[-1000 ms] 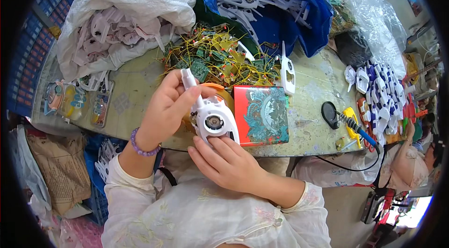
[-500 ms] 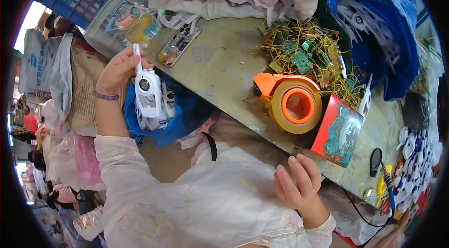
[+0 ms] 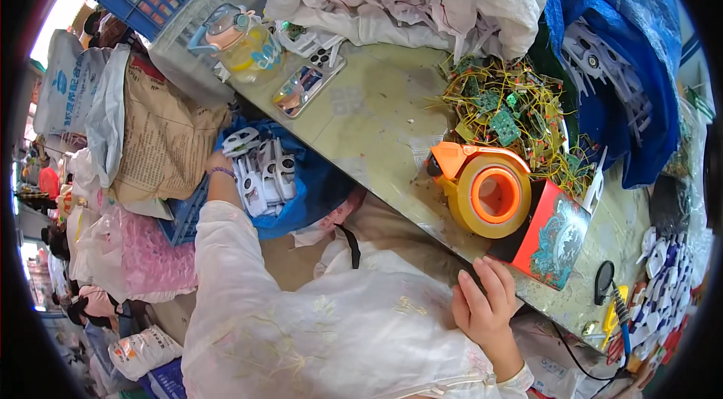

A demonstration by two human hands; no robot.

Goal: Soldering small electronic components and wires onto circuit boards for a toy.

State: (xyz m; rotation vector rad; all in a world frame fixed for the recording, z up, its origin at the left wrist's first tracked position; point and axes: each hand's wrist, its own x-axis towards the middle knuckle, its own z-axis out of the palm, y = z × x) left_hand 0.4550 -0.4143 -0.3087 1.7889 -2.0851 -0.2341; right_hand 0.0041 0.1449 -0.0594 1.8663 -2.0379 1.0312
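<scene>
White plastic parts (image 3: 263, 173) are heaped in a blue-lined bag (image 3: 320, 192) beside the table's left end, and the left hand (image 3: 217, 165) is reached down to that heap. Only the wrist, with a purple bead bracelet (image 3: 221, 171), and the back of the hand are seen; whether its fingers are closed on a part cannot be told. The right hand (image 3: 486, 301) is laid at the near edge of the worn green table (image 3: 376, 113), fingers loosely spread and slightly curled, with nothing held. Just beyond it a red box with a teal pattern (image 3: 553, 237) is stood, and touching that an orange tape dispenser with a yellow roll (image 3: 486, 188). Behind the dispenser a tangle of small green circuit boards and yellow wires (image 3: 512, 113) is piled. A clear water bottle with a pink lid (image 3: 241, 41) is set at the far left of the table.
</scene>
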